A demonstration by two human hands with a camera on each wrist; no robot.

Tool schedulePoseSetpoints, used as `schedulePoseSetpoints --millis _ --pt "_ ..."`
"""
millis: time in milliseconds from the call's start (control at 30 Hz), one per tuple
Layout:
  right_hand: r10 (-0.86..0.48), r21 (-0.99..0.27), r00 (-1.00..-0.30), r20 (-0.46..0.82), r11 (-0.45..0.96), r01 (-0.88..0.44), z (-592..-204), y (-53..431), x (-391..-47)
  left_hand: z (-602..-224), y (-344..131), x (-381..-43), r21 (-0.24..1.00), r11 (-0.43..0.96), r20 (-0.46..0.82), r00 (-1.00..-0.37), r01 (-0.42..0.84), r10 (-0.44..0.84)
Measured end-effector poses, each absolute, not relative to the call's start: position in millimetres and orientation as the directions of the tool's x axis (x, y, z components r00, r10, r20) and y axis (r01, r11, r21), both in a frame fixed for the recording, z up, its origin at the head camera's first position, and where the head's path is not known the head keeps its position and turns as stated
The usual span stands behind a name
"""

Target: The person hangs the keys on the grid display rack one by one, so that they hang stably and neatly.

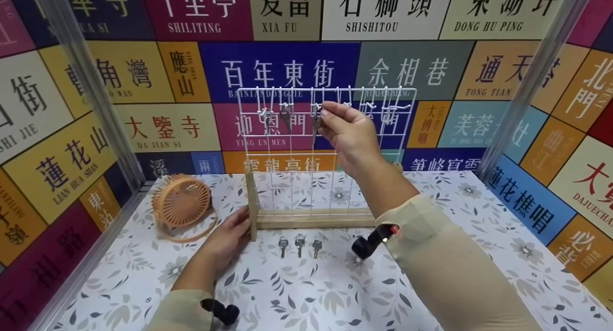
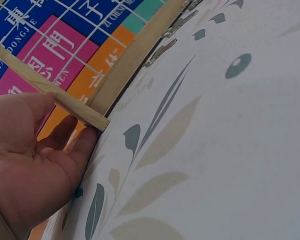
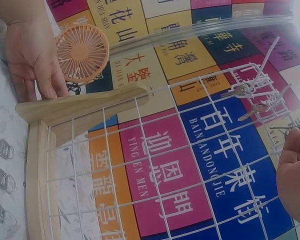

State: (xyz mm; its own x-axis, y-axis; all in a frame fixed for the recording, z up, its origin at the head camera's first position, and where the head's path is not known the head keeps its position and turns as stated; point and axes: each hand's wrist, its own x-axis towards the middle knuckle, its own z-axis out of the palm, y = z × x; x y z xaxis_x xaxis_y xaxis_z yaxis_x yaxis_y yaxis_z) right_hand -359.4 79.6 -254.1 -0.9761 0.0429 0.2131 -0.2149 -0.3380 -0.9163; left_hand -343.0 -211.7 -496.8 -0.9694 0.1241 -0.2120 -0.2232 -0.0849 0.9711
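My right hand (image 1: pixel 352 137) pinches a key (image 1: pixel 315 122) at a hook high on the white wire grid rack (image 1: pixel 291 154). In the right wrist view that hand (image 3: pixel 295 172) is partly cut off at the edge, and its fingertips meet the key's ring. To its left, other keys (image 1: pixel 286 118) hang from hooks. Low at the rack's left side, my left hand (image 1: pixel 230 240) holds the wooden side foot (image 2: pixel 72 105), thumb on the near face and fingers beyond. Three loose keys (image 1: pixel 300 245) lie in a row on the table before the rack's wooden base (image 1: pixel 311 221).
An orange fan (image 1: pixel 182 201) stands left of the rack, close to my left forearm. More white hooks (image 1: pixel 392 108) line the rack's upper right. Colourful panels with characters (image 1: pixel 278 65) wall in the flower-patterned table (image 1: pixel 431 216).
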Motion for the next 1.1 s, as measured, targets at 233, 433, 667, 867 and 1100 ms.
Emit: schedulePoseSetpoints --millis 233,433,667,867,1100 --pt "0.075 -0.910 -0.974 0.212 -0.349 -0.225 -251 74 -358 -497 -212 -342 0.968 -0.115 -0.208 -0.969 -0.223 0.131" --pt "0.088 -0.920 -0.973 0.215 -0.317 -0.232 -252 71 -358 -496 -212 -343 0.968 -0.110 -0.211 -0.970 -0.224 0.121" --pt "0.077 -0.909 -0.968 0.237 -0.334 -0.249 -264 74 -360 -499 -210 -344 0.972 -0.105 -0.195 -0.971 -0.210 0.136" --pt "0.065 -0.909 -0.972 0.225 -0.345 -0.233 -283 81 -363 -500 -210 -344 0.973 -0.111 -0.188 -0.974 -0.203 0.128" --pt "0.022 -0.917 -0.984 0.178 -0.359 -0.174 -323 90 -357 -498 -210 -343 0.970 -0.097 -0.213 -0.970 -0.225 0.119"
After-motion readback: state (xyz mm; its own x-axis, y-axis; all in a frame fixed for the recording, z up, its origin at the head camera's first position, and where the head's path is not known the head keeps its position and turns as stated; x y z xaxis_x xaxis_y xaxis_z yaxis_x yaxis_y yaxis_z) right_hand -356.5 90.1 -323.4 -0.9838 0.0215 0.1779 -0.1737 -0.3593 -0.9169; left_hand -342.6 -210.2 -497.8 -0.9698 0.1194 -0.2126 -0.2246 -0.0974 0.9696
